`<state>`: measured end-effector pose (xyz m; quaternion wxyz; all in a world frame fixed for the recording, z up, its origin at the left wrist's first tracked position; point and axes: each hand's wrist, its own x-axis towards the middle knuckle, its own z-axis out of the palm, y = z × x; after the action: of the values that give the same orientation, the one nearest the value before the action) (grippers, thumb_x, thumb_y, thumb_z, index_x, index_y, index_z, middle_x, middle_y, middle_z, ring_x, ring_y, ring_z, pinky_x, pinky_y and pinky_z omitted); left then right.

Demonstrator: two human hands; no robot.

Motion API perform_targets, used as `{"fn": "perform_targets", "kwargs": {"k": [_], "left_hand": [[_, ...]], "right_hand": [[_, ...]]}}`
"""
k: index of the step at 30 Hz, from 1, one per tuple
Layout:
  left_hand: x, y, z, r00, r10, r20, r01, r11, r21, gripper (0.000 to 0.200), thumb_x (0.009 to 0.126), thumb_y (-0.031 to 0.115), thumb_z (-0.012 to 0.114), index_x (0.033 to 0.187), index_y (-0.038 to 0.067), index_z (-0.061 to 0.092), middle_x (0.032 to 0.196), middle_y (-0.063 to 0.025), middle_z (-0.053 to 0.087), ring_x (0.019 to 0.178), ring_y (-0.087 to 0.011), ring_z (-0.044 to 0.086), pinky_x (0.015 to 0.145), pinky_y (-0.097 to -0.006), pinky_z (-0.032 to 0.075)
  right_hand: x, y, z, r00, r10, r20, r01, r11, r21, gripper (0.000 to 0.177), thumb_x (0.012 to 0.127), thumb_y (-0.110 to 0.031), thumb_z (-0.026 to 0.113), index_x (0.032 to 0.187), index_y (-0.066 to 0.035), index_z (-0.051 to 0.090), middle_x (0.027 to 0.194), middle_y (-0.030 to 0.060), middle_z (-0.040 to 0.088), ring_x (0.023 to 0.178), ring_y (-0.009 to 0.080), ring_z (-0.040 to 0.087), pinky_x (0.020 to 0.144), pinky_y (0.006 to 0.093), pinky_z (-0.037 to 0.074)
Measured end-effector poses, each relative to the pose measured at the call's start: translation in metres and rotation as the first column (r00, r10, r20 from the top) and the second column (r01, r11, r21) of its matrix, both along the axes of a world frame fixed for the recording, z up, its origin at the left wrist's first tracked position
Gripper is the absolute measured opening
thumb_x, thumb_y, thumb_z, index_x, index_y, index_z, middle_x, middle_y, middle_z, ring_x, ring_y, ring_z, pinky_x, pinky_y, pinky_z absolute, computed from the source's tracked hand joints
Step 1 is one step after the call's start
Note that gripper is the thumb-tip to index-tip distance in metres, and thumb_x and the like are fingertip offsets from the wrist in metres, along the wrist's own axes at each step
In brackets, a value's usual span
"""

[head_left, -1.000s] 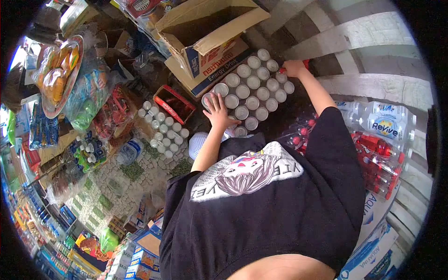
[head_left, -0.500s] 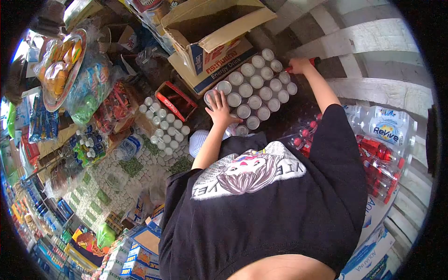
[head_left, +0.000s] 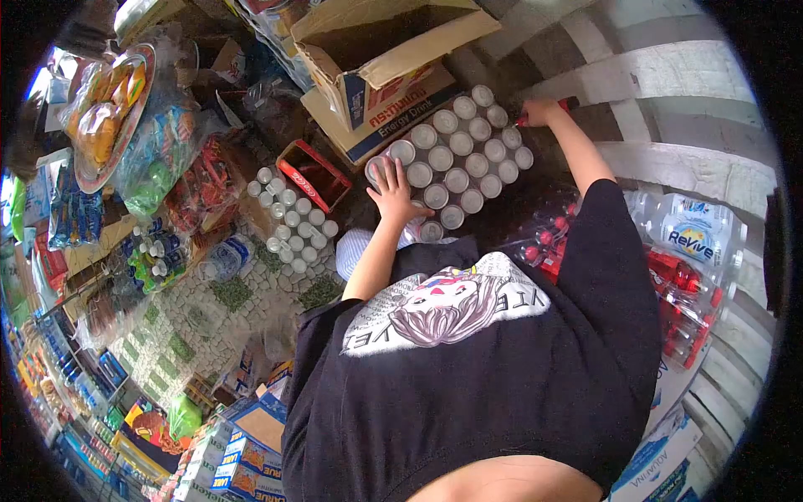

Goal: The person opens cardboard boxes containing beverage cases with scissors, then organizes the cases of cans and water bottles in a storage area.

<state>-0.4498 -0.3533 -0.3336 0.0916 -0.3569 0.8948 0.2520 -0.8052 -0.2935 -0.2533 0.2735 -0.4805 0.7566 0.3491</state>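
Rows of silver-topped cans (head_left: 457,179) stand packed together in front of me. My left hand (head_left: 391,197) rests with fingers spread on the near left corner of the pack, holding nothing. At the far right end of the cans, my right hand (head_left: 542,113) is closed around a slim red and black object (head_left: 570,104), whose exact kind I cannot make out. Part of it sticks out beyond each side of the fist. Behind the cans is an open cardboard box (head_left: 393,109) marked Energy Drink.
A red Coca-Cola carton (head_left: 314,177) and small white-topped bottles (head_left: 294,219) sit to the left. Bagged snacks (head_left: 159,151) and a plate of packaged food (head_left: 113,117) lie farther left. Large ReVive bottles (head_left: 690,234) are at the right, near red-capped bottles (head_left: 548,237).
My right hand has shifted very slightly right with the red and black object. My left hand stays spread on the same corner of the cans.
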Motion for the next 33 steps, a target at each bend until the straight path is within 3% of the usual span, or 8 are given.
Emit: {"fn": "perform_targets", "kwargs": {"k": [8, 10, 14, 17, 23, 26, 28, 33], "left_hand": [[-0.001, -0.001, 0.0, 1.0, 0.016, -0.022, -0.017, 1.0, -0.003, 0.131, 0.028, 0.059, 0.068, 0.127, 0.006, 0.001, 0.132, -0.0169, -0.003, 0.12, -0.0381, -0.005, 0.081, -0.062, 0.021], [0.0, -0.001, 0.0, 1.0, 0.013, -0.021, -0.013, 1.0, -0.009, 0.131, 0.028, 0.059, 0.068, 0.127, 0.006, 0.001, 0.132, -0.0168, -0.003, 0.12, -0.038, -0.005, 0.081, -0.0619, 0.021], [0.0, 0.0, -0.002, 0.999, 0.016, -0.029, -0.017, 1.0, -0.015, 0.132, 0.027, 0.059, 0.068, 0.127, 0.005, 0.001, 0.132, -0.0168, -0.003, 0.12, -0.0379, -0.005, 0.081, -0.0617, 0.022], [0.0, 0.0, -0.002, 1.0, 0.012, -0.022, -0.012, 1.0, -0.007, 0.132, 0.027, 0.059, 0.068, 0.127, 0.006, 0.001, 0.132, -0.0168, -0.004, 0.12, -0.0379, -0.005, 0.08, -0.0617, 0.022], [0.0, 0.0, -0.003, 1.0, 0.015, -0.024, -0.015, 1.0, -0.02, 0.132, 0.026, 0.059, 0.068, 0.127, 0.006, 0.002, 0.132, -0.017, -0.003, 0.12, -0.0381, -0.004, 0.08, -0.0609, 0.023], [0.0, 0.0, -0.001, 1.0, 0.013, -0.02, -0.014, 1.0, -0.025, 0.132, 0.026, 0.058, 0.069, 0.127, 0.006, 0.002, 0.132, -0.0176, -0.003, 0.12, -0.0383, -0.004, 0.08, -0.0602, 0.024], [0.0, 0.0, -0.002, 0.999, 0.015, -0.032, -0.016, 1.0, -0.025, 0.132, 0.026, 0.058, 0.069, 0.127, 0.006, 0.003, 0.132, -0.0176, -0.003, 0.12, -0.0385, -0.003, 0.08, -0.06, 0.023], [0.0, 0.0, -0.001, 0.998, 0.021, -0.051, -0.022, 1.0, -0.017, 0.131, 0.027, 0.057, 0.07, 0.127, 0.006, 0.003, 0.132, -0.0172, -0.002, 0.12, -0.0388, -0.001, 0.081, -0.0596, 0.023]], "right_hand": [[-0.009, 0.005, -0.02, 0.999, -0.006, -0.044, 0.003, 0.997, -0.071, 0.036, 0.066, -0.032, 0.056, 0.092, -0.007, 0.057, 0.096, 0.0118, 0.055, 0.087, 0.0262, 0.053, 0.074, 0.0372, 0.042], [-0.018, 0.0, -0.028, 0.997, 0.005, 0.079, -0.016, 0.991, 0.132, 0.054, 0.064, -0.039, 0.057, 0.105, -0.006, 0.046, 0.1, 0.0147, 0.053, 0.088, 0.0297, 0.052, 0.077, 0.0366, 0.041], [-0.012, -0.009, -0.009, 0.997, 0.046, 0.063, -0.055, 0.987, 0.153, 0.037, 0.065, -0.032, 0.056, 0.093, -0.008, 0.056, 0.102, 0.0102, 0.053, 0.091, 0.0273, 0.051, 0.076, 0.0386, 0.041], [0.002, -0.009, 0.002, 0.992, 0.044, -0.121, -0.04, 0.999, 0.034, 0.039, 0.066, -0.034, 0.057, 0.096, -0.009, 0.055, 0.1, 0.0097, 0.053, 0.092, 0.0266, 0.051, 0.075, 0.0383, 0.041], [0.001, -0.01, 0.005, 0.998, 0.022, -0.056, -0.016, 0.994, 0.104, 0.043, 0.066, -0.035, 0.058, 0.1, -0.01, 0.052, 0.102, 0.0103, 0.052, 0.095, 0.0267, 0.049, 0.077, 0.0374, 0.04], [-0.011, -0.006, -0.011, 0.998, 0.04, -0.045, -0.041, 0.999, -0.024, 0.04, 0.066, -0.034, 0.058, 0.097, -0.009, 0.054, 0.1, 0.0111, 0.054, 0.093, 0.0273, 0.05, 0.077, 0.0374, 0.04], [-0.009, -0.019, 0.003, 0.998, 0.034, 0.049, -0.043, 0.982, 0.184, 0.052, 0.064, -0.037, 0.057, 0.103, -0.004, 0.049, 0.104, 0.014, 0.05, 0.095, 0.0264, 0.05, 0.078, 0.0362, 0.041], [-0.014, -0.013, 0.007, 1.0, 0.014, 0.021, -0.016, 0.996, 0.087, 0.05, 0.062, -0.033, 0.059, 0.101, -0.003, 0.05, 0.102, 0.0148, 0.051, 0.092, 0.0268, 0.051, 0.077, 0.0353, 0.042]]}}
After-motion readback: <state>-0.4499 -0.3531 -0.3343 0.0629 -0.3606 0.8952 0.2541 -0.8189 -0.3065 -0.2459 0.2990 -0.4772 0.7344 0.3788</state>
